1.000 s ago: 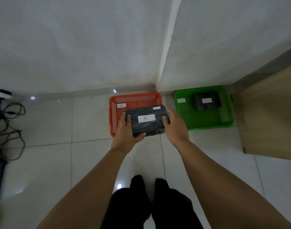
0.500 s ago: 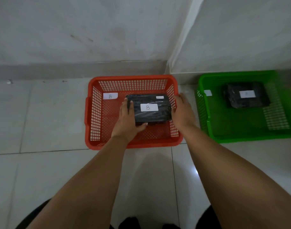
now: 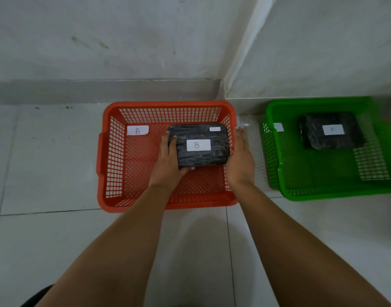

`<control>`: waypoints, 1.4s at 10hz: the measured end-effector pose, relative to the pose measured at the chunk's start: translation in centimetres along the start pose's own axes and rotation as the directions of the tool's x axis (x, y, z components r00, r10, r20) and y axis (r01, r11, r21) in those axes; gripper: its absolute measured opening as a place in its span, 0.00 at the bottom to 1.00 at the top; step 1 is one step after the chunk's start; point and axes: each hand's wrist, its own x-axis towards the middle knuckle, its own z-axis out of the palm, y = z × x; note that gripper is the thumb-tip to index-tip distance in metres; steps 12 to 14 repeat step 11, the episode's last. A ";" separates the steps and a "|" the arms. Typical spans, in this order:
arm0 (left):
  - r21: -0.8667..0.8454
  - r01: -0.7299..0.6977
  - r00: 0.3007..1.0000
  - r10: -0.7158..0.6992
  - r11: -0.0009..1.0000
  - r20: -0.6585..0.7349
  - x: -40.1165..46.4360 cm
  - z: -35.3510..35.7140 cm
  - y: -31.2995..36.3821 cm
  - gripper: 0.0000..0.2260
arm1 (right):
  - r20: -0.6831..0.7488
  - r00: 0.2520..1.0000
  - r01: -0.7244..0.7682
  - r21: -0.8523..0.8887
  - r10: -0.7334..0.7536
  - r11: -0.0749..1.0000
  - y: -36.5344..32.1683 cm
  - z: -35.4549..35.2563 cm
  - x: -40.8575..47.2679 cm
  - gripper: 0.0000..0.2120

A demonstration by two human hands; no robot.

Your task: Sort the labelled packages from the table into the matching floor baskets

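A black wrapped package with a white "B" label is held low inside the red basket, toward its right side. My left hand grips the package's left end with the thumb under its near edge. My right hand presses flat against its right end, over the basket's right wall. The red basket carries a white "B" tag on its far-left inner wall. To the right, the green basket holds another black package with a white label.
Both baskets stand on a white tiled floor against a grey-white wall corner. A skirting strip runs behind the red basket. Open floor lies to the left and in front of the baskets.
My view has dropped closer to the floor. Both hands have lowered the "B" package from above the red basket down into it.
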 end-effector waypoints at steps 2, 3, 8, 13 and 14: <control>0.004 -0.024 1.000 0.024 1.000 -0.011 2.2 -0.3 0.3 0.42 | -0.018 0.999 0.034 -0.015 -0.034 0.999 0.2 0.1 0.1 0.31; 0.067 -0.018 1.000 0.018 0.998 0.006 3.5 -0.5 0.4 0.43 | 0.018 0.986 0.164 -0.212 -0.164 0.963 0.0 -0.1 -0.2 0.30; 0.076 0.001 1.000 0.001 0.997 -0.018 2.6 -2.8 1.0 0.50 | 0.081 0.983 0.181 -0.492 -0.163 0.852 -1.0 -0.6 -0.7 0.30; 0.171 0.057 0.997 -0.048 0.984 -0.056 -2.3 -11.3 4.4 0.23 | 0.123 0.987 0.150 -0.524 -0.100 0.839 -8.6 -5.7 -5.1 0.27; 0.171 0.057 0.997 -0.048 0.984 -0.056 -2.3 -11.3 4.4 0.23 | 0.123 0.987 0.150 -0.524 -0.100 0.839 -8.6 -5.7 -5.1 0.27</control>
